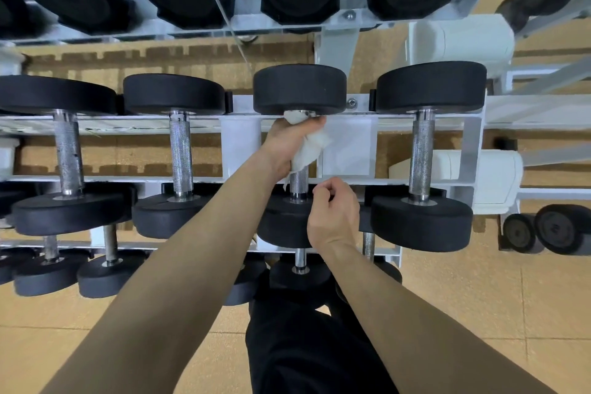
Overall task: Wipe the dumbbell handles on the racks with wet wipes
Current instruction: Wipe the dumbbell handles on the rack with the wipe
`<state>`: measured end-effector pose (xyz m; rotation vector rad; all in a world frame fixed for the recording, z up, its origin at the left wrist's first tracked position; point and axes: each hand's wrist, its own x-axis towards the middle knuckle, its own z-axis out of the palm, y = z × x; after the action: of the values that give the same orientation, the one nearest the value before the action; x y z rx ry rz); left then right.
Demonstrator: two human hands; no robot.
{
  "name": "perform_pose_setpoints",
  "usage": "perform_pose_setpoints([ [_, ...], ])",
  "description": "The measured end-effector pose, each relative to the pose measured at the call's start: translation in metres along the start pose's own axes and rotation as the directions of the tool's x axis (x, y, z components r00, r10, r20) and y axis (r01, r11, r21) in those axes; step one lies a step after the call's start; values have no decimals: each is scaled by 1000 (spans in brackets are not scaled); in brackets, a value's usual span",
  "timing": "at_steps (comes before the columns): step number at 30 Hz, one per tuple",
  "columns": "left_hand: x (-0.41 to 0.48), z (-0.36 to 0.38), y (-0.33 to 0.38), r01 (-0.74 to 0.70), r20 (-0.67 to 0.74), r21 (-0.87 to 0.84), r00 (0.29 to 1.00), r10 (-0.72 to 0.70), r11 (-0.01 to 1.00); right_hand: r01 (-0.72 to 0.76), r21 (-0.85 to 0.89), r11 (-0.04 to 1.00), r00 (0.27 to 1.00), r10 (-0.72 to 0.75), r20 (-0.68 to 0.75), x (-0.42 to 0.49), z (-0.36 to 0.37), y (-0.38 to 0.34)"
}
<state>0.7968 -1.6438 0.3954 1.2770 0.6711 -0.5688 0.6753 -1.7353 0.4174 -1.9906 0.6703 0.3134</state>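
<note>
A black-headed dumbbell (300,88) lies on the middle tier of a white rack (240,137), third in a row of four. Its long axis points straight away from the person, one round head near and one far. Its handle (298,184) is knurled silver steel. The left hand (287,144) is clenched round the far half of the handle, gripping a crumpled white wet wipe (311,147) against it. The right hand (334,214) hovers by the near end, fingers curled in, holding nothing visible.
</note>
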Motion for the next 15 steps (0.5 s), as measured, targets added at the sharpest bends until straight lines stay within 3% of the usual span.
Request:
perform_pose_setpoints([
  [9, -34, -34, -21, 20, 262, 380, 956, -128, 925, -37, -11, 999, 999, 37, 5, 1, 1, -1],
  [12, -28, -26, -14, 36, 184, 323, 978, -100, 946, -41, -4, 999, 999, 41, 3, 0, 0, -1],
  [15, -11, -8, -2, 26, 55, 119, 998, -32, 993, -47, 3, 999, 999, 47, 9, 0, 1, 0],
])
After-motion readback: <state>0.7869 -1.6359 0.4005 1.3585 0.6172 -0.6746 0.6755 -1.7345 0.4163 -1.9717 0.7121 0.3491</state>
